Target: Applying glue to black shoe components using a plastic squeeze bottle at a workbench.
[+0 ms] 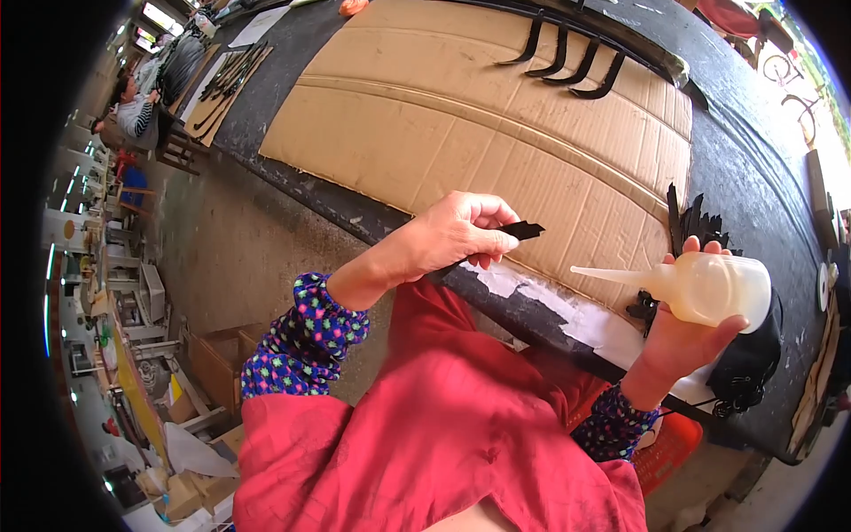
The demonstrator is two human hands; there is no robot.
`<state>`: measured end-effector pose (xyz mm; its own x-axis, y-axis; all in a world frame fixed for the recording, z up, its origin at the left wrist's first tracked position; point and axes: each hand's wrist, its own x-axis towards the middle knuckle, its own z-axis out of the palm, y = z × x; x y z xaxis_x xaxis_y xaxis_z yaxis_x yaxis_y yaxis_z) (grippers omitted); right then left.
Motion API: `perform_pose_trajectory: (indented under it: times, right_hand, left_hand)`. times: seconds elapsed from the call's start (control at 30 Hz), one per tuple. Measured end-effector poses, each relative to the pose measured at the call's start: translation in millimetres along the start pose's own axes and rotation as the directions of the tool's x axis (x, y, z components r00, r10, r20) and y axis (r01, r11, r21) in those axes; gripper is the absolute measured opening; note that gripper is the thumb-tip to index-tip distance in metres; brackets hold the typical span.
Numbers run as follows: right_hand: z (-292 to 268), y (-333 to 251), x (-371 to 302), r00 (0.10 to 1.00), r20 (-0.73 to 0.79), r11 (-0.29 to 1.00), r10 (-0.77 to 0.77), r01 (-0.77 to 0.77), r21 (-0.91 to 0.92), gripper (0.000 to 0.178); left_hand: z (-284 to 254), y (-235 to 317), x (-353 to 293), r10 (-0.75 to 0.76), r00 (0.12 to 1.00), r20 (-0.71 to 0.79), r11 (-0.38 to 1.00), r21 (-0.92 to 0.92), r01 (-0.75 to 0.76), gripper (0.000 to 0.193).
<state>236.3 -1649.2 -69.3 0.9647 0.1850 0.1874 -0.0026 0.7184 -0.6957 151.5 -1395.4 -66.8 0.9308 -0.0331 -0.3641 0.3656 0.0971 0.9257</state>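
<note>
A red apron (479,417) covers the wearer's lap, and dark, brightly patterned sleeves (306,341) reach each wrist. Just beyond, the left hand (456,230) is nearly closed, thumb and fingers pinching a short black strip (526,230) whose ragged end juts out to the right, above the near edge of a dark table (753,133). The right hand (683,341), half open and curved around its load, grips a squeeze bottle (722,288) of pale yellowish liquid; the bottle lies sideways, its long nozzle pointing left toward the strip but apart from it. Behind that hand, black pieces (696,217) are heaped beside a large cardboard sheet (479,115). Four curved black strips (561,49) lie in a row at the cardboard's far edge. Far to the left, another person (135,115) sits near the table.
</note>
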Motion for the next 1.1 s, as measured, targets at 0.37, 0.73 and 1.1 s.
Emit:
perform_pose_trajectory:
  times: [0.37,0.73,1.1]
  right_hand:
    - [15,-25,-38,0.999,0.049,0.946,-0.008,0.024,-0.322,0.090]
    - [16,-21,-43,0.999,0.042,0.915,0.002,0.015,-0.403,0.089]
    - [11,-27,-47,0.999,0.034,0.920,-0.026,0.037,-0.391,0.090]
  left_hand:
    - [25,7,-32,-0.231,0.956,0.179,0.973,0.029,0.230,0.020]
    - [30,19,-34,-0.270,0.928,0.256,0.962,0.108,0.250,0.020]
    - [26,15,-31,-0.282,0.923,0.262,0.959,0.072,0.273,0.023]
